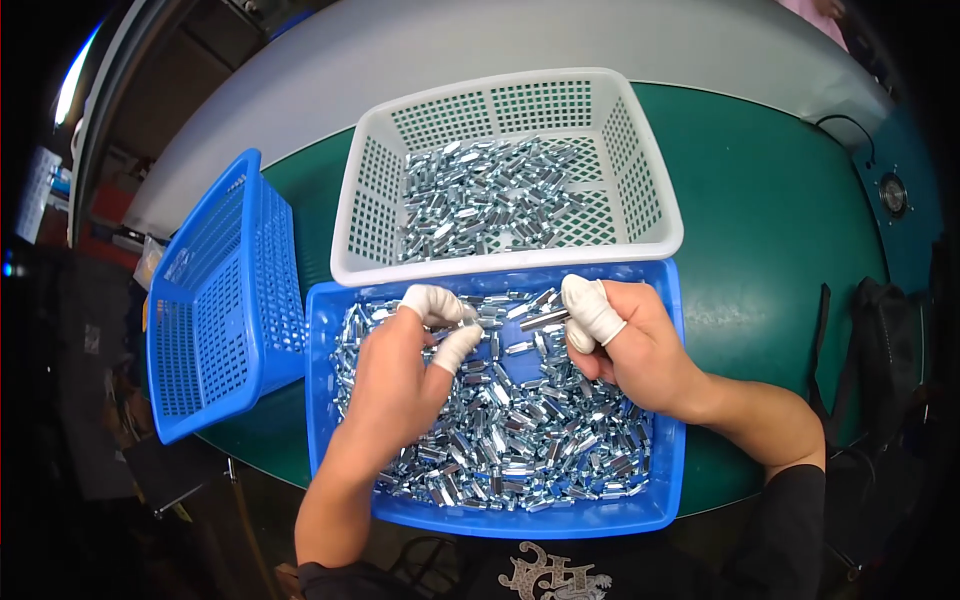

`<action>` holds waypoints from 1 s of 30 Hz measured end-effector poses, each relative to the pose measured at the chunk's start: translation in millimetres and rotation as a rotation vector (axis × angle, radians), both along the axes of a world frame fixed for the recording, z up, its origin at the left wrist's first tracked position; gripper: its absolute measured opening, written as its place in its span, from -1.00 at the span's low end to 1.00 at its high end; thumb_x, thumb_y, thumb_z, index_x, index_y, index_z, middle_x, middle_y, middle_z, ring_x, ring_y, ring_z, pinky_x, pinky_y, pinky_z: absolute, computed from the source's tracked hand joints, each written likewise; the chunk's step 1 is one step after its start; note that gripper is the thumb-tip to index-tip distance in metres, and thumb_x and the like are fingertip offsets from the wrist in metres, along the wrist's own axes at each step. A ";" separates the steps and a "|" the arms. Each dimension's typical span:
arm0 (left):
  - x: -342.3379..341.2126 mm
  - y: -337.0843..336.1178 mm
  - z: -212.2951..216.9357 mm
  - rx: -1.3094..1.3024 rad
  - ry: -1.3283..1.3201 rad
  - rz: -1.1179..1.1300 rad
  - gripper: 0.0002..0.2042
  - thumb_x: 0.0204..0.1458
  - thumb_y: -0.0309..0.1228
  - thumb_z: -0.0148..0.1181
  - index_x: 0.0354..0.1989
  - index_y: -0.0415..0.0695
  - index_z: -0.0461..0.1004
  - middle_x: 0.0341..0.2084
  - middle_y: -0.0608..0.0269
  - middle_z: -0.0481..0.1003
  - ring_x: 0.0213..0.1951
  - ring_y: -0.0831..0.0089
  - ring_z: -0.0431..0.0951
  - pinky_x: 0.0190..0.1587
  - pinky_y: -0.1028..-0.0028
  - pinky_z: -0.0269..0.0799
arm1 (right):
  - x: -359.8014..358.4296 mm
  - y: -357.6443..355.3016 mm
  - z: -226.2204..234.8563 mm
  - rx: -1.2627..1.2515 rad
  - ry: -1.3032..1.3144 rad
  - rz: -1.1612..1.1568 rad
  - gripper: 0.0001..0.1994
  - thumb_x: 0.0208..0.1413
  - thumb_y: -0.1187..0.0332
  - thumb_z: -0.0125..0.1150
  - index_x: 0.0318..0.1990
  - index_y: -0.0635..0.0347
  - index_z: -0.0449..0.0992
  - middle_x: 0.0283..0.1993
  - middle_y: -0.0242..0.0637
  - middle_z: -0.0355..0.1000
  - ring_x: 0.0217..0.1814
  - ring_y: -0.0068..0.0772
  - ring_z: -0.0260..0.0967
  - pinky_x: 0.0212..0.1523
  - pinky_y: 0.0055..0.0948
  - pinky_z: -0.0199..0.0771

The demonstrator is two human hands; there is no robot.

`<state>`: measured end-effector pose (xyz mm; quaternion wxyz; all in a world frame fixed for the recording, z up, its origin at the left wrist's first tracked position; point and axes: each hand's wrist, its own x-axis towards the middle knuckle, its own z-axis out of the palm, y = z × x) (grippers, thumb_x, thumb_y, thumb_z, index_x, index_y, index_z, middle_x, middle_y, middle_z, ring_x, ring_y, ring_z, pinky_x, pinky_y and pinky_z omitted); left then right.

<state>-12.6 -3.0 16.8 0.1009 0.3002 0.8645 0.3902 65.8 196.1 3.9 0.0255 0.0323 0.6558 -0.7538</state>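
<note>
no packages, labels, signs or screens clearly in view

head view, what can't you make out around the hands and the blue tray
- Head view: metal parts under the left hand in the blue tray, hidden by the hand.
- Small part in the right hand: too small to identify.
- Empty blue basket: far side bent at the fisheye rim.

green table (780, 230) | blue tray (668, 400) | white basket (655, 190) | tilted blue basket (225, 300)

An empty blue basket (215, 300) stands tilted at the left on the green counter (780, 230); a black bag (880, 350) lies at the right.
</note>
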 end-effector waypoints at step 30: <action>27.3 22.9 -12.2 0.392 0.082 -0.150 -0.77 -0.17 -0.54 0.36 -0.32 -0.26 0.47 -0.45 0.13 0.54 -0.40 0.39 0.58 -0.33 0.51 0.47 | 4.4 -1.4 0.2 0.127 -0.063 0.216 -0.57 0.30 0.11 -0.22 -0.50 0.19 0.40 -0.66 -0.45 0.32 -0.72 -0.76 0.10 -0.68 -0.69 0.11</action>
